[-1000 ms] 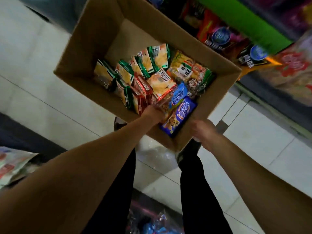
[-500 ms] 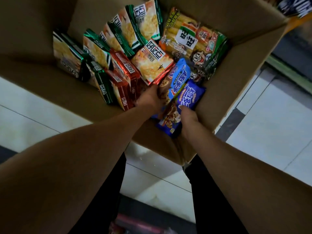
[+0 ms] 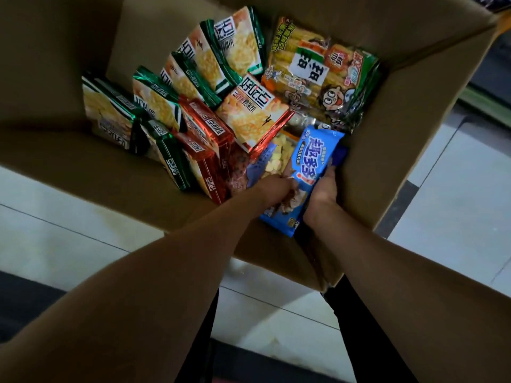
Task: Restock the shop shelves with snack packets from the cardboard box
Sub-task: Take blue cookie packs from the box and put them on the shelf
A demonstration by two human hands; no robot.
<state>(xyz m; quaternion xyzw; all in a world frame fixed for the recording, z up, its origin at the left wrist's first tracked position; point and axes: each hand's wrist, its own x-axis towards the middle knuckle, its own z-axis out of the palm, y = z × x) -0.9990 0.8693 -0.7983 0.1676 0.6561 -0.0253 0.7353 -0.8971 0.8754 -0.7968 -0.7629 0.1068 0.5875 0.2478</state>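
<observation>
An open cardboard box (image 3: 392, 167) stands on the tiled floor and fills the upper view. Inside lie several green snack packets (image 3: 154, 106), red packets (image 3: 207, 125) and a big yellow rice-cracker bag (image 3: 312, 67). Both my hands are in the box's near right corner. My left hand (image 3: 276, 189) and my right hand (image 3: 323, 189) grip a blue cookie packet (image 3: 307, 164) from either side. A second blue packet (image 3: 338, 157) shows just behind it, against the box wall.
Pale floor tiles (image 3: 456, 205) surround the box. My dark trouser legs (image 3: 365, 341) stand right below it. A strip of shelf base (image 3: 489, 103) shows at the right edge, with a packet corner at the top right.
The view has closed in on the box. My right hand came off the box's outer wall and went inside. Both hands now hold the blue cookie packet, which stands more upright.
</observation>
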